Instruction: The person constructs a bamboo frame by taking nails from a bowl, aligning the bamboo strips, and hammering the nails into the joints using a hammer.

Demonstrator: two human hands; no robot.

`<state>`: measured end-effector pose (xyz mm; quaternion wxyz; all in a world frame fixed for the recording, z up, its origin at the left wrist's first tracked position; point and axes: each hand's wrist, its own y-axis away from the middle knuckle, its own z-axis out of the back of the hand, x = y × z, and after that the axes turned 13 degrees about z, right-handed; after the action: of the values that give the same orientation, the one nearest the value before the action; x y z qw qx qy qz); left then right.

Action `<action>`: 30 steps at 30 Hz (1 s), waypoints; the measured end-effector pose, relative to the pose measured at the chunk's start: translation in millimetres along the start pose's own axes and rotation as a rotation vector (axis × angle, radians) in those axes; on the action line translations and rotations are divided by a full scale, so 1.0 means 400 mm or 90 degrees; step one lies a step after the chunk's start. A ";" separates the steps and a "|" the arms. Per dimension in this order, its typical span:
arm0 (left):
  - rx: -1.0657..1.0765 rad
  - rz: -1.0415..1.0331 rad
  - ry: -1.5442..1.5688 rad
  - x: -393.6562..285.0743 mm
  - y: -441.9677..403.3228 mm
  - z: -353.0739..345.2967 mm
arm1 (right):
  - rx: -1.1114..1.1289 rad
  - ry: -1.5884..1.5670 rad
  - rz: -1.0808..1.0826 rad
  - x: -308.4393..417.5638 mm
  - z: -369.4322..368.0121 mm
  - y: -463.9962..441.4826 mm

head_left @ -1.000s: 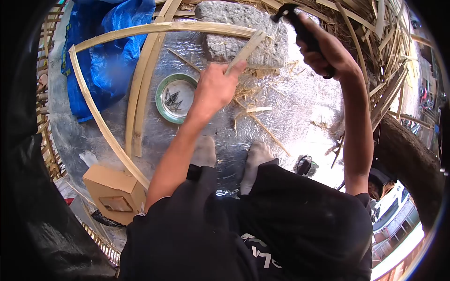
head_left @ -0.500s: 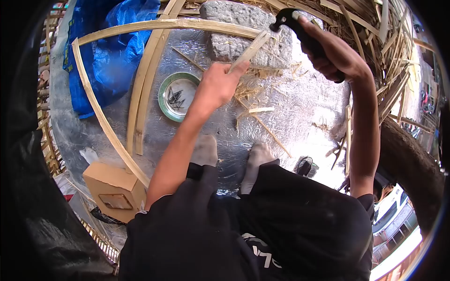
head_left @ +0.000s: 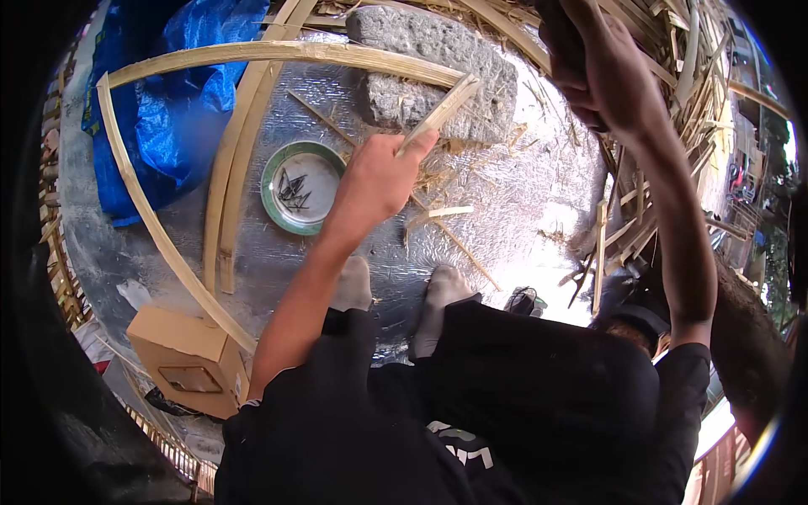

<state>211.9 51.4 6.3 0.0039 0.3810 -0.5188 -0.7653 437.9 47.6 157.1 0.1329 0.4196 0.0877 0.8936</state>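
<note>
My left hand (head_left: 376,177) is closed on a short wooden strip (head_left: 444,109). The strip's far end meets the end of a long bent strip (head_left: 278,52) on top of a rough grey stone block (head_left: 396,34). That long strip joins another side strip (head_left: 160,223) at a corner on the left. Raised at the upper right, my right hand (head_left: 619,80) is wrapped round the dark handle of a hammer (head_left: 560,38); the hammer's head is out of view. Left of my left hand stands a green-rimmed bowl (head_left: 273,200) with several nails (head_left: 293,194) in it.
A blue tarp sack (head_left: 160,139) lies at the upper left, beside long wooden slats (head_left: 227,168). A cardboard box (head_left: 181,358) sits at lower left. Piled wood strips (head_left: 665,160) fill the right side. Shavings (head_left: 442,172) litter the silvery floor sheet (head_left: 530,227).
My right hand has lifted the hammer up, so its head has left the view. My left hand still holds the strip at the block. The whole view has shifted slightly.
</note>
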 end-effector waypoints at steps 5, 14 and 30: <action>-0.007 -0.041 0.000 0.002 -0.012 0.009 | 0.129 0.126 -0.116 -0.136 -0.065 0.043; 0.000 -0.009 0.003 0.004 -0.003 0.000 | -0.095 0.020 -0.042 -0.063 -0.053 0.097; 0.019 -0.009 0.016 0.038 -0.027 -0.016 | -0.240 -0.184 0.004 -0.086 -0.120 0.143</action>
<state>209.1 45.1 -12.4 -0.0005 0.3944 -0.5274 -0.7525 412.6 -19.8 117.1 0.2171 0.5115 -0.1019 0.8251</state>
